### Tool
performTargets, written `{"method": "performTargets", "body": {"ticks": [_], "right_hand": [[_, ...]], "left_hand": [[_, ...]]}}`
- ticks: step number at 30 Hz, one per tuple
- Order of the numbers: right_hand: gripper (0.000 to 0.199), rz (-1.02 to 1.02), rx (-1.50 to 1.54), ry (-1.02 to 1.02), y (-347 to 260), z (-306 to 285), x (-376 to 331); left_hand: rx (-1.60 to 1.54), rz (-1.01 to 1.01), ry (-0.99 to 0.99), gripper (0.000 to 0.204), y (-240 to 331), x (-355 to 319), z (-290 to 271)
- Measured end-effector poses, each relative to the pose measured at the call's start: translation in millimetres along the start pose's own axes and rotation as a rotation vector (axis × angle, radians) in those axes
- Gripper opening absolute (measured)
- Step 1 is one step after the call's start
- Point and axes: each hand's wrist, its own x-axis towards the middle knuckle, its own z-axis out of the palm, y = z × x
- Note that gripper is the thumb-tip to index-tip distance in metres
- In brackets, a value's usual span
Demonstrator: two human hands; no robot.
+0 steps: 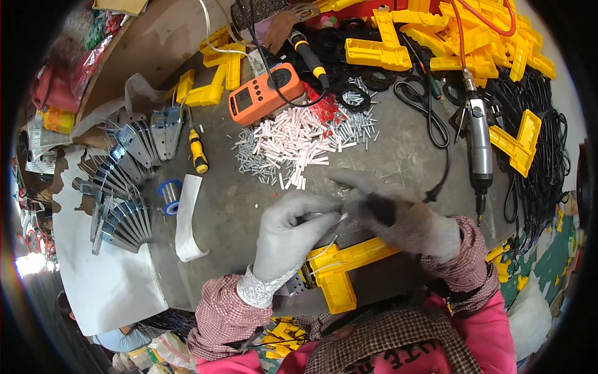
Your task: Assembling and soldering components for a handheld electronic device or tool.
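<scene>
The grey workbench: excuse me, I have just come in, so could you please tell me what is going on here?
A person in grey gloves is working at the workbench. The left hand seems to pinch a small white piece; the right hand is close beside it, too blurred to tell its grip. Below them lies a T-shaped yellow part with thin pale wires. Beyond are a heap of pale little sticks and an orange device.

The left hand (289, 227) and right hand (408, 227) wear pale grey fabric gloves (277, 240), the left ending in a speckled knit cuff (260, 288), the right marked by a dark patch (380, 209). Red-and-white checked sleeves (225, 311) meet a bright pink top (489, 340) with black lettering (405, 357), beside brown checked cloth (389, 330).
</scene>
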Motion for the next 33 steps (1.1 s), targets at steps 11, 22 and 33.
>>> {"method": "performTargets", "body": {"ticks": [11,22,33], "right_hand": [[0.031,-0.036,0.192,-0.086,0,-5,-2],[0.023,-0.04,0.145,0.107,-2,1,0],[0.019,0.172,0.435,0.055,-16,-13,-1]], "left_hand": [[0.065,0.03,0.001,0.013,3,3,-3],[-0.103,-0.088,-0.028,0.019,20,6,-8],[-0.511,-0.177,0.109,0.018,4,46,-13]]}}
